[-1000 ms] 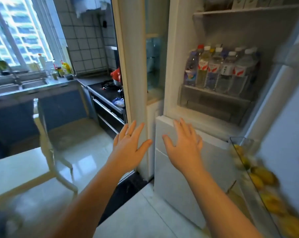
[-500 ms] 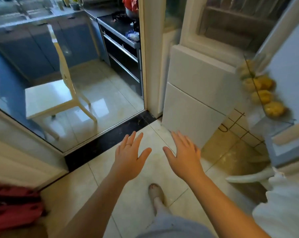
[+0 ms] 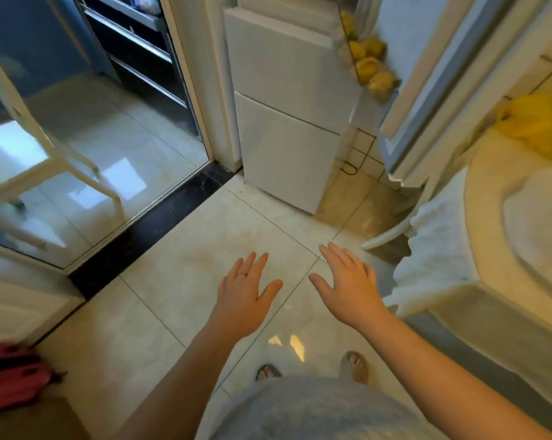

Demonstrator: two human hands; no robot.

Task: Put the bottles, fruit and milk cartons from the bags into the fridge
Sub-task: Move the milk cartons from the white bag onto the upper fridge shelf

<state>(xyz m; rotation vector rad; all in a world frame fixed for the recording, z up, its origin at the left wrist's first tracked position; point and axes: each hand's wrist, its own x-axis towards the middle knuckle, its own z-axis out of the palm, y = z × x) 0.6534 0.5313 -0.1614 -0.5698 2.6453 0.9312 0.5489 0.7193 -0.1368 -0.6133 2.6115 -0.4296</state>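
We hold both hands out flat over the tiled floor (image 3: pixel 179 281), palms down, fingers straight and spread, gripping nothing. Our left hand (image 3: pixel 246 296) wears a ring (image 3: pixel 242 274) and hovers just beside our right hand (image 3: pixel 350 287), the two thumbs pointing toward each other but apart. Ahead of us stands the white fridge (image 3: pixel 287 122), its lower fronts closed. Its upper door (image 3: pixel 433 84) swings open to the right, and yellow fruit (image 3: pixel 368 68) sits in the clear shelf on the inside of that door. At our right is the table (image 3: pixel 487 236) under a white cloth (image 3: pixel 436 242), with a blurred yellow bag (image 3: pixel 538 122) lying toward its far edge. A red bag (image 3: pixel 11 379) lies on the floor at our left. No bottles or milk cartons are in sight.
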